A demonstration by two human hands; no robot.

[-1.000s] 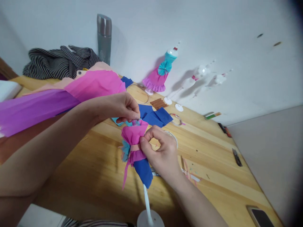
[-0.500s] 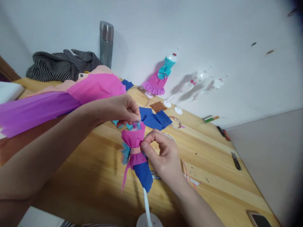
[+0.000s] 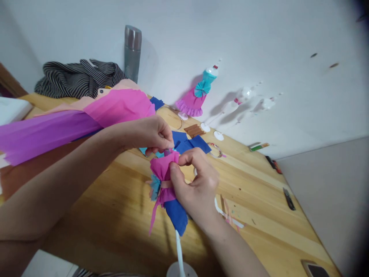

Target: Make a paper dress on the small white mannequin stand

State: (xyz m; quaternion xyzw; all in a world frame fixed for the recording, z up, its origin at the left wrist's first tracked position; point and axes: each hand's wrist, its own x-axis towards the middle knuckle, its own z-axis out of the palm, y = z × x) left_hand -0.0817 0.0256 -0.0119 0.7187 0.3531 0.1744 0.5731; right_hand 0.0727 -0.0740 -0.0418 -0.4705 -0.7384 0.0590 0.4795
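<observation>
A small paper-dressed doll figure (image 3: 165,194) stands on a white stick (image 3: 179,250) with a round white base (image 3: 188,270). Its pink crepe paper is gathered at a peach band, with blue paper below and a teal pleated piece at its left side. At the figure's top, my left hand (image 3: 160,136) pinches closed on something hidden behind the fingers. My right hand (image 3: 197,179) pinches the pink paper's right edge, above the band, between thumb and forefinger.
A finished-looking doll in a pink dress (image 3: 194,98) and two bare white figures (image 3: 243,94) stand by the wall. Pink crepe paper (image 3: 121,105), blue paper pieces (image 3: 198,144), a grey flask (image 3: 132,54) and a utility knife (image 3: 289,199) lie or stand around the wooden table.
My right hand has moved up from the peach band to the upper pink paper. My left hand stays pinched at the top. The view has shifted slightly.
</observation>
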